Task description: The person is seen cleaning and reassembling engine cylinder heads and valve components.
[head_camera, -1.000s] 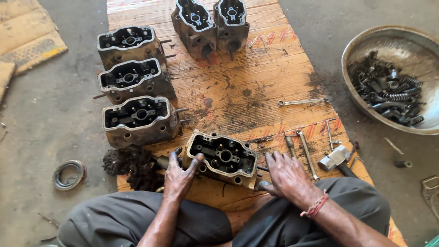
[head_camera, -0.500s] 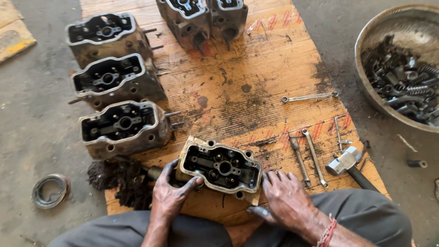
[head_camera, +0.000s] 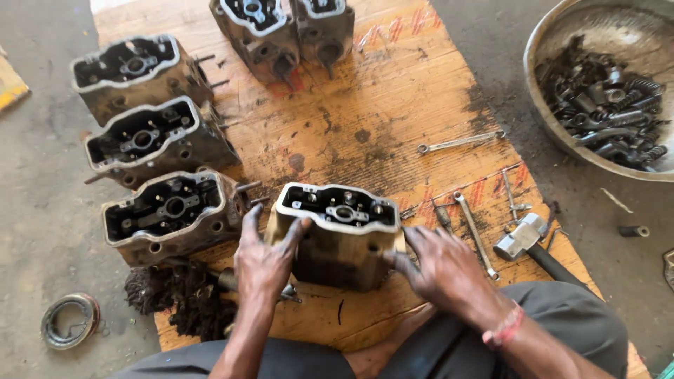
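Cylinder head [head_camera: 337, 235] tipped up at board [head_camera: 393, 105] edge, clamped between spread left hand [head_camera: 263, 263] and right hand [head_camera: 442, 270]: greasy, heavy, liable to slip onto fingers or wrench [head_camera: 476, 235].

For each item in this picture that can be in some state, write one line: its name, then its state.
Left hand: gripping the left side of the front cylinder head.
Right hand: pressed on its right side.
Front cylinder head: tipped up on the wooden board, open face up.
Three cylinder heads at left: lying in a row, open faces up.
Metal bowl: holding springs and small parts.
Hammer: lying unused.
Spanner: lying flat.
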